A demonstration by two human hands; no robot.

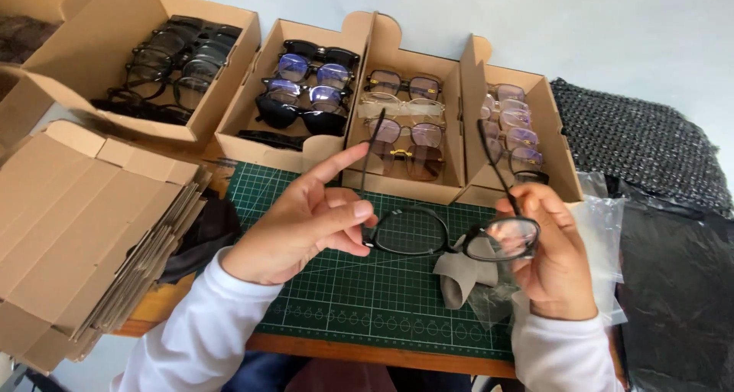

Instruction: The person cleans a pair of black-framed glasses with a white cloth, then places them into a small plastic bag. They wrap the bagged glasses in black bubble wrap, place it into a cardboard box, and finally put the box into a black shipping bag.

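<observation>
Both hands, left hand (306, 224) and right hand (554, 258), pinch black glasses (451, 235) between them.

The right hand (552, 258) covers the outer end of the black-framed glasses (451, 235), and its fingers hide part of the grey cloth (462, 277). The stack of flattened cardboard boxes (76, 231) runs off the left edge. The far-left open box (115, 48) is cut by the top edge. The clear plastic bags (604, 239) are too glossy to count.
</observation>
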